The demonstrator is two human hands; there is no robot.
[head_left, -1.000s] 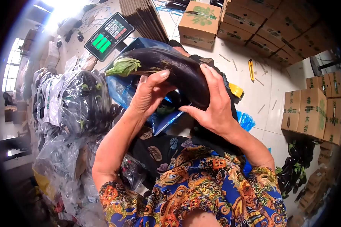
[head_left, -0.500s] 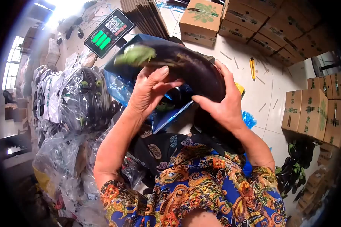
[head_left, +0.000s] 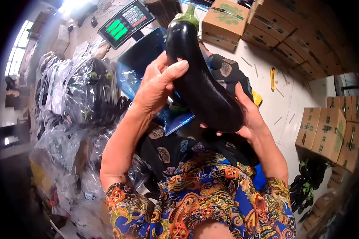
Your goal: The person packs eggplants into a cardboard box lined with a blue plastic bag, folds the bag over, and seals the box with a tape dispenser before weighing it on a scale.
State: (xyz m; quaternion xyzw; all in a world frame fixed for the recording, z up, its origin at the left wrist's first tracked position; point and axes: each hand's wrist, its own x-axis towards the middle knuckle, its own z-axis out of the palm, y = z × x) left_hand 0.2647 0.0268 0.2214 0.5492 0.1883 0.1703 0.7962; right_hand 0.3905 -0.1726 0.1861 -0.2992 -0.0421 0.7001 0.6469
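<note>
Yellow cutter [head_left: 273,79]: flat on the pale floor [head_left: 269,115]
Stacked cartons [head_left: 260,38]: beyond the cutter
Single carton [head_left: 221,34]: beyond the cutter, to its left
Standing cartons [head_left: 322,131]: nearer than the cutter, to its right
Digital display [head_left: 126,23]: lit green, left of the cutter
Crumpled plastic [head_left: 60,153]: well left of the cutter

Behind the eggplant [head_left: 203,85] we lose sight of parts of the left hand [head_left: 156,81] and right hand [head_left: 252,115]; we cannot read the scale display [head_left: 117,29].
</note>
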